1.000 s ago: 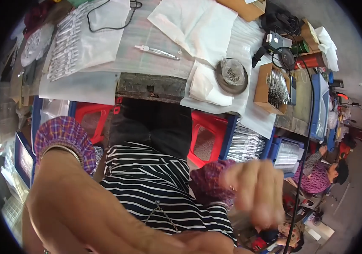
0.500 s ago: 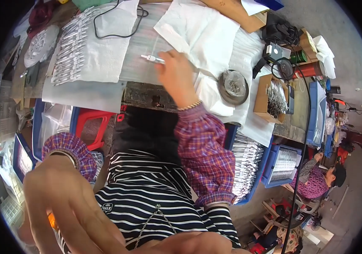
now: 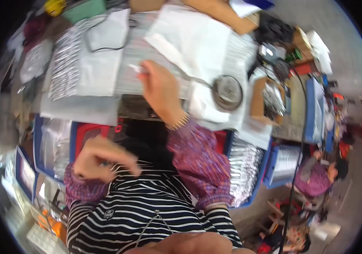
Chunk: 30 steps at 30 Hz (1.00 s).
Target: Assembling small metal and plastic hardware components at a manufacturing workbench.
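Note:
My right hand (image 3: 160,91) is above the covered bench, thumb and fingers pinched on a slim silver-white metal piece (image 3: 135,67) whose tip sticks out to the left. Its exact kind is too blurred to tell. My left hand (image 3: 100,161) is over my lap near the bench's front edge, forefinger stretched out and the other fingers loosely bent. Nothing shows in it, though motion blurs it. Slim silver pieces (image 3: 66,63) lie in a close row on white sheeting, left of my right hand.
A round dish (image 3: 240,94) with small metal bits stands to the right, beside a cardboard box (image 3: 256,101) of silver parts. Blue crates (image 3: 255,192) of silver pieces flank me. A black cable (image 3: 302,135) hangs at the right. Another person (image 3: 314,178) sits farther off.
My left hand has swung from close below the camera up and away toward the bench edge. The right hand, still pinching the silver piece, has shifted slightly left in the picture.

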Available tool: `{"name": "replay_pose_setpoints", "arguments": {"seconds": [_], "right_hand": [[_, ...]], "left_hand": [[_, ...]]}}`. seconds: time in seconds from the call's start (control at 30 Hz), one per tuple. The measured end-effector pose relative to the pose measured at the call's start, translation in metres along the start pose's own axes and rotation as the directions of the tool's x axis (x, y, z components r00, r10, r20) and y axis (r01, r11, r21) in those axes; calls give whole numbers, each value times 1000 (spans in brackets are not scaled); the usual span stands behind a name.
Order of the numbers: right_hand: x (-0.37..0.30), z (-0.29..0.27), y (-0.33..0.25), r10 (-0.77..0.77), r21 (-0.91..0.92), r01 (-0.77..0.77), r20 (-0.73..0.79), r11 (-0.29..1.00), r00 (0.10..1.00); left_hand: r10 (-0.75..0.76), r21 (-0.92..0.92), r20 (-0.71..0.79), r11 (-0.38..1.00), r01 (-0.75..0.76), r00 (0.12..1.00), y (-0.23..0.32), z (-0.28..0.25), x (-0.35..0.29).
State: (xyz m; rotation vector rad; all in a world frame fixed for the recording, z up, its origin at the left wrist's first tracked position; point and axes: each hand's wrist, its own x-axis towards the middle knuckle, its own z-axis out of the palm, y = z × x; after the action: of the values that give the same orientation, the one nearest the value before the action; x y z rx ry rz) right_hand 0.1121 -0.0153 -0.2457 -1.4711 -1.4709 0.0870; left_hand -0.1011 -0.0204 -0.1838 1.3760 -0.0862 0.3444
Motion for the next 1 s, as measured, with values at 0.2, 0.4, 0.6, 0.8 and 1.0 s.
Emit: {"name": "replay_pose_setpoints", "arguments": {"seconds": [0.2, 0.4, 0.6, 0.8, 1.0], "right_hand": [[-80, -81, -41, 280, 169, -350, 335, 921, 900], [-134, -79, -41, 339, 227, -443, 380, 868, 860], [-143, -83, -48, 257, 172, -330, 344, 928, 903], [-153, -94, -47, 339, 51, -394, 414, 918, 845], [-153, -95, -46, 241, -94, -222, 375, 971, 895]], "left_hand": [[-24, 402, -576, 862, 308, 817, -37, 15, 20], [-70, 528, -394, 799, 288, 916, -72, 35, 23], [-74, 488, -437, 818, 305, 897, -88, 48, 14], [-75, 454, -496, 827, 332, 865, -97, 51, 11], [-67, 576, -399, 758, 306, 915, -99, 48, 14]]}}
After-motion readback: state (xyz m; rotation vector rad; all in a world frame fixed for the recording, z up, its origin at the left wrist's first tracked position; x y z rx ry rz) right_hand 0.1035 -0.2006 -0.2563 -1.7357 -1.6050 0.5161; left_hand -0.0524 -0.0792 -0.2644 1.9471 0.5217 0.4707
